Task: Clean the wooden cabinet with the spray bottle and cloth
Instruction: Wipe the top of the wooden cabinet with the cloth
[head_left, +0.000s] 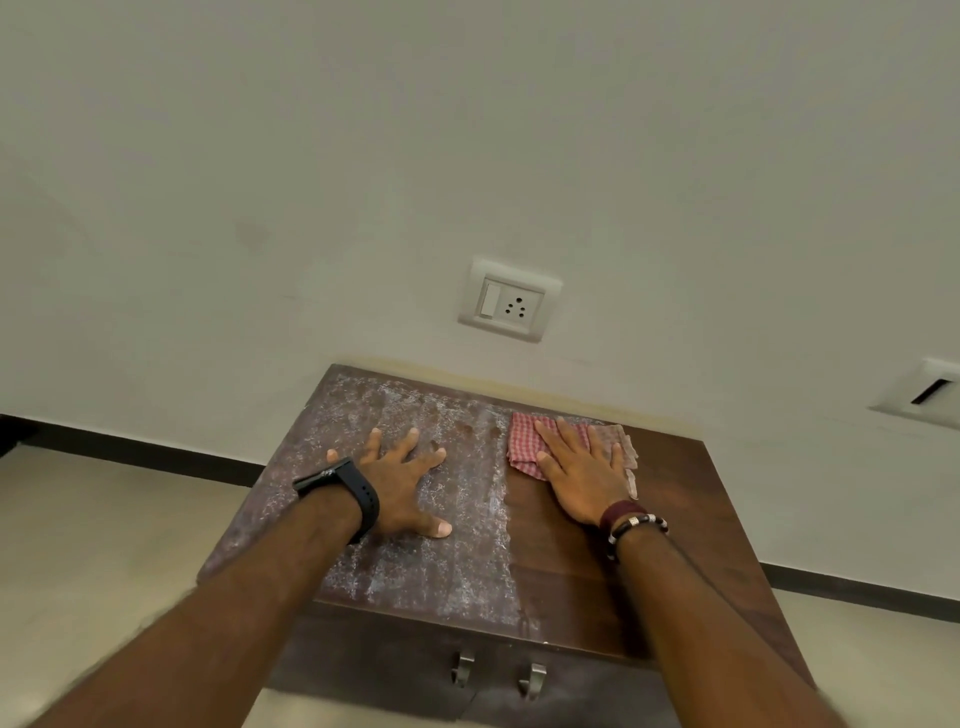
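The cabinet (649, 545) stands with its back edge against the wall (467, 130), floor open on both sides. Its left half is speckled white, its right half dark and bare. The left hand (400, 480) lies flat, fingers spread, on the speckled part. The right hand (582, 473), grip flat and wide, presses the checked cloth (524, 441) near the back edge; the cloth's long axis runs left to right.

cabinet (597, 561) dark brown, white-speckled left | cloth (524, 441) red-white check | watch (345, 488) black | wall (467, 130) cream
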